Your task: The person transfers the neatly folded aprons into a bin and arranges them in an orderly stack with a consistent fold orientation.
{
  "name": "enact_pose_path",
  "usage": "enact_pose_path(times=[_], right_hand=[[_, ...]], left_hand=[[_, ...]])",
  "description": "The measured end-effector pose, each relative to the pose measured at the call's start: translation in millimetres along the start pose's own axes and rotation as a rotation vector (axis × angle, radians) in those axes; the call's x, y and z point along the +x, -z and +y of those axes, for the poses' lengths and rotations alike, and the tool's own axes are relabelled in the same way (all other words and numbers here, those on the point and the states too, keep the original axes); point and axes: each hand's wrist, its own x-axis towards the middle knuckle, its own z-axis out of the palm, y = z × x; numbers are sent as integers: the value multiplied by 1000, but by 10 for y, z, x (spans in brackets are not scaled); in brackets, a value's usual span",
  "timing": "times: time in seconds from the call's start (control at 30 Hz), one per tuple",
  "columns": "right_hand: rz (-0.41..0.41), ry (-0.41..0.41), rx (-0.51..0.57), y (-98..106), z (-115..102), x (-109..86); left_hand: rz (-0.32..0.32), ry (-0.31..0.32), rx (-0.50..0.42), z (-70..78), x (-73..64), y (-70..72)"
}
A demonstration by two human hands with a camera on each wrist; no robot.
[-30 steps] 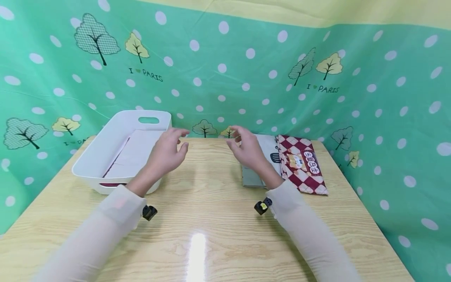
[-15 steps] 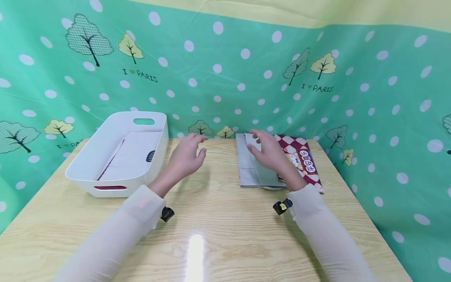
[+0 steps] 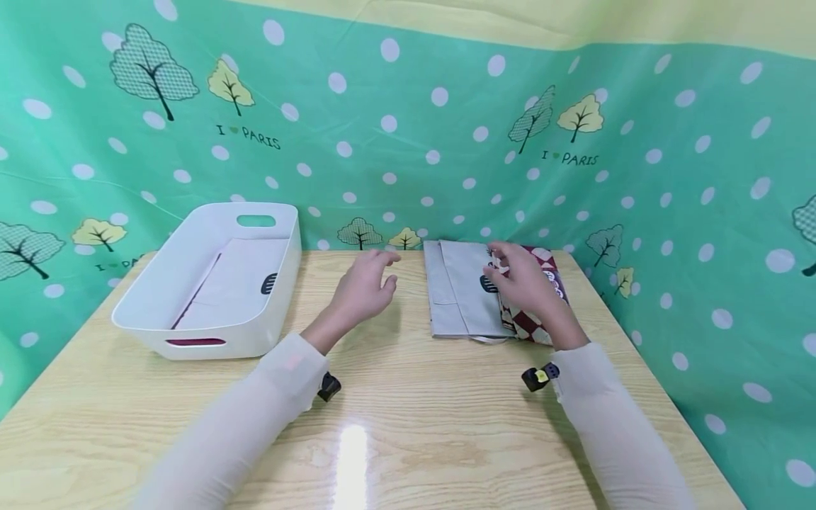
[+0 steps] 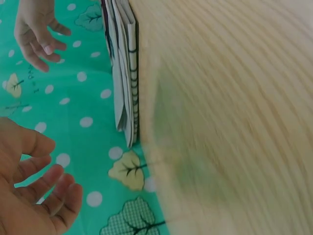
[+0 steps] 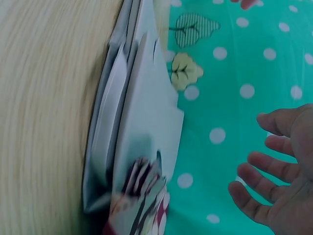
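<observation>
My left hand (image 3: 363,287) hovers above the middle of the table, fingers loosely bent and holding nothing. To its right lies a folded grey cloth (image 3: 455,290) with a black spatula print; its layered edge shows in the right wrist view. A folded red-and-cream checked cloth (image 3: 530,327) overlaps the grey one's right side. Over the checked cloth is my right hand (image 3: 529,287), holding nothing and hiding part of it. In the right wrist view, the right hand (image 5: 281,171) has spread, relaxed fingers apart from the cloths (image 5: 151,98).
A white plastic basket (image 3: 255,334) with handle slots stands at the left of the wooden table (image 3: 408,418). Inside lies a folded pale cloth (image 3: 239,276) with a black print, and dark red shows through the front slot. A green dotted curtain (image 3: 382,163) hangs behind and at the right.
Both hands have moved right: the left away from the basket's side to mid-table, the right from the grey cloth's left edge to over the checked cloth. The cloths have stayed put.
</observation>
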Motion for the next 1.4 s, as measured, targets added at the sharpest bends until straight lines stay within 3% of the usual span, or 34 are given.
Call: enact_pose_path(times=[0.23,0.53,0.8,0.97,1.4], right_hand=[[14,-19,-12,111,288,-84],[27,-131,-23,270,672,-206],[-34,-190,-36,306,922,-264],[-54,-190,-43,279,1029,-266],[-145,-286,-47,277,1268,-300]], left_hand=[[-32,-12,-14,145,140,-271],[-66,-22,-50,320,236,-550],[-133,-35,-50,554,340,-801],[-147,-21,-83,689,409,-916],[-209,23,-214,896,562,-1141]])
